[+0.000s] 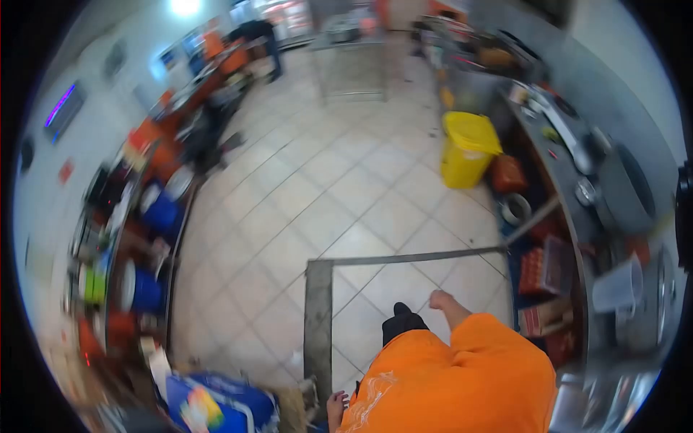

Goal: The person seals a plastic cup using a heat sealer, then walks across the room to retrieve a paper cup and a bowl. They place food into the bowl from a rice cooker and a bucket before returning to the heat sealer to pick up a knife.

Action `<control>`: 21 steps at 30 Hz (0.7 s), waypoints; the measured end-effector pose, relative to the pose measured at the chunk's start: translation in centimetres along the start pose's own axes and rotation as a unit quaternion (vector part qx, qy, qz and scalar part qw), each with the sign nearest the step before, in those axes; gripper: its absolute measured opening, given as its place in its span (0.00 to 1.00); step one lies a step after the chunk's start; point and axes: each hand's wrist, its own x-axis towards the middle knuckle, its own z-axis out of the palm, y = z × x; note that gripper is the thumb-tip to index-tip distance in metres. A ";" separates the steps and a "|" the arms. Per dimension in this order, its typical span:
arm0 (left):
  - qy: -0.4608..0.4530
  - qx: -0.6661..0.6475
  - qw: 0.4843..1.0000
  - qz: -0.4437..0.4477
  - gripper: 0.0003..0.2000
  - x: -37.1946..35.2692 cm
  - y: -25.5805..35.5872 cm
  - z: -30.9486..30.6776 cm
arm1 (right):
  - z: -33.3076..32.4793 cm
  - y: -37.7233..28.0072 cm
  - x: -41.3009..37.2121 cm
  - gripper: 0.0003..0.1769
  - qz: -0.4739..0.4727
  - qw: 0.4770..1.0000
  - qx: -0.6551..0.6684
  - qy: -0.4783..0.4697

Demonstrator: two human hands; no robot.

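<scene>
My left hand (pixel 337 408) hangs low beside the orange shirt (pixel 447 382), its fingers slightly apart and nothing in them. To its left are a brown carton (pixel 292 408) and a blue package (pixel 220 404) with a bright label. My right hand (pixel 440 299) is held out in front of the body over the tiled floor, small and a little blurred. Its fingers look curled in, and no object shows in it. A dark shoe (pixel 401 310) and dark trouser leg show just left of that hand.
A dark floor strip (pixel 319 325) frames the tiles near me. A yellow bin (pixel 469 148) stands by the right counter (pixel 556 155), which carries a clear plastic jug (pixel 619 285). Blue buckets (pixel 148 285) line the left shelves. A person (pixel 256 36) bends at the far left, near a metal table (pixel 351 50).
</scene>
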 end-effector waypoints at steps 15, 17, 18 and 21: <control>0.029 0.222 0.967 0.125 0.16 21.2 25.5 10.2 | -11.0 2.4 17.0 0.25 0.070 0.928 0.336 -0.146; 0.044 0.211 0.967 0.139 0.16 24.5 27.6 10.8 | -15.2 0.8 20.8 0.23 0.055 0.914 0.374 -0.147; 0.060 0.204 0.966 0.146 0.17 26.0 28.5 11.1 | -17.5 0.0 23.2 0.21 -0.008 0.892 0.437 -0.113; 0.135 0.202 0.963 0.114 0.18 30.4 34.0 12.4 | -28.4 -7.4 29.7 0.21 -0.074 0.861 0.504 -0.006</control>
